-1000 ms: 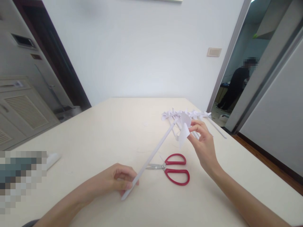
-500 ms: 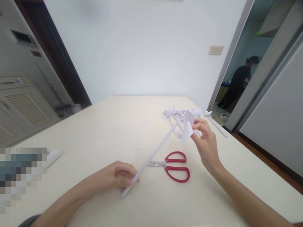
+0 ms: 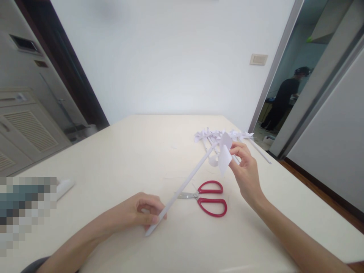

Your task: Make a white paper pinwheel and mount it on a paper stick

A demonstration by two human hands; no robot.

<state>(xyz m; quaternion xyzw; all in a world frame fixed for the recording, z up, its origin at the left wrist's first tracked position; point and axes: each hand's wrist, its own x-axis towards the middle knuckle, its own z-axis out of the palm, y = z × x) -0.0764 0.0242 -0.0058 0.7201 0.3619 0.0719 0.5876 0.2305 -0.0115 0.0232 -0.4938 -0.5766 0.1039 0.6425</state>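
Observation:
My left hand (image 3: 142, 214) pinches the lower end of a long white paper stick (image 3: 182, 186) that slants up to the right above the table. At the stick's top end sits a white paper pinwheel head (image 3: 224, 153). My right hand (image 3: 245, 170) is closed with its fingertips on one blade of that head. Red-handled scissors (image 3: 209, 199) lie flat on the table just below the stick, between my two hands.
A pile of finished white paper pinwheels (image 3: 216, 135) with sticks lies behind my right hand near the cream table's (image 3: 127, 159) far right edge. A white object (image 3: 65, 187) lies at the left. Another person (image 3: 281, 100) stands beyond the open doorway on the right.
My right hand's fingers have shifted slightly on the paper head, turning its blade. The left hand and the stick have hardly moved.

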